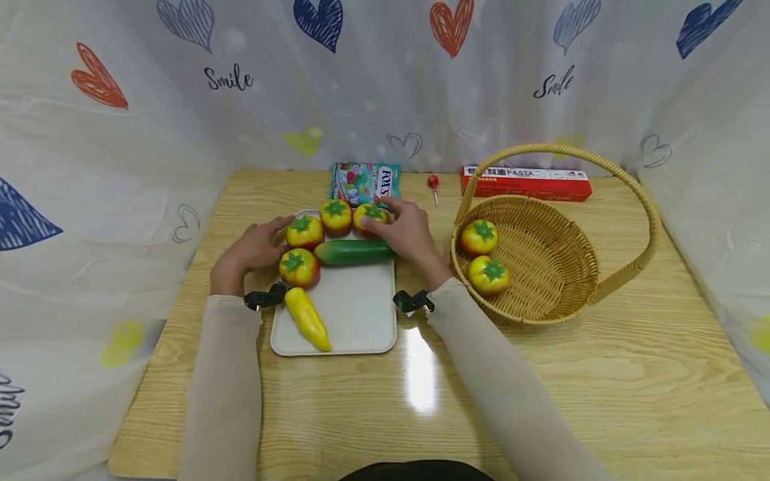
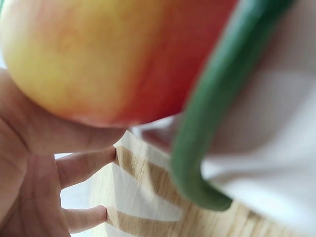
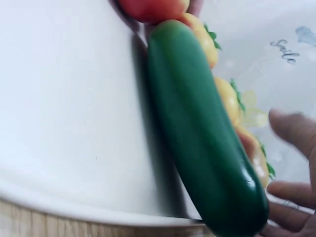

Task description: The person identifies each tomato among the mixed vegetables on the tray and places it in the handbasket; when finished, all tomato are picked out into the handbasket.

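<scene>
A white tray holds several yellow-red persimmons with green leafy tops, a green cucumber and a yellow pepper. My left hand lies along the tray's left edge, fingers extended beside the upper-left persimmon and the lower-left persimmon. In the left wrist view a persimmon rests against that hand, and a curved green stem crosses in front. My right hand reaches over the tray's top-right corner, spread loosely at the right persimmon. Another persimmon sits beside it.
Right of the tray stands a wicker basket with a tall handle, two persimmons inside at its left. Along the back lie a candy bag, a red lollipop and a red pasta box. A printed curtain surrounds the table.
</scene>
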Demonstrator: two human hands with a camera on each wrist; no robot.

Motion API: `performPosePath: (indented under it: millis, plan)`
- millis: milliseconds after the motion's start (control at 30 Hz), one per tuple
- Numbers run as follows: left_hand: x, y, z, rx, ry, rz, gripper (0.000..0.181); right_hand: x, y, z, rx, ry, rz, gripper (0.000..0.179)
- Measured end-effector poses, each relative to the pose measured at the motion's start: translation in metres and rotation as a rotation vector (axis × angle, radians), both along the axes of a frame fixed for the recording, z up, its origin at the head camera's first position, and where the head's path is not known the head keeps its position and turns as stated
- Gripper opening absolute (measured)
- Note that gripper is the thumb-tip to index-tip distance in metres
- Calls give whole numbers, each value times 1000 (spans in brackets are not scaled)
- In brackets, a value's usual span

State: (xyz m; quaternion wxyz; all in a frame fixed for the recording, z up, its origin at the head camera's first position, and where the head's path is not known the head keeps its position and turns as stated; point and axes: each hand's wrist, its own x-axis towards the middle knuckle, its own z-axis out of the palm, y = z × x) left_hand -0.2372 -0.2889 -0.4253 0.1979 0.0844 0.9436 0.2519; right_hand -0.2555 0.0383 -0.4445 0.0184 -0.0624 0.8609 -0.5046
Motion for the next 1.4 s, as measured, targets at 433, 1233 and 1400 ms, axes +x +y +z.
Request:
performPosePath:
  millis: [433,1233,1400]
  plan:
    - [-2,-1,-6,2,13,-12,71,2,-4,0,122,47,2,59]
    - [-2,-1,-8,-27,32,-20,70,152,188,71,109,228,246,58]
    - [-4,-1,-8,-31,39,-23,70,169,227,69,128,227,153,60]
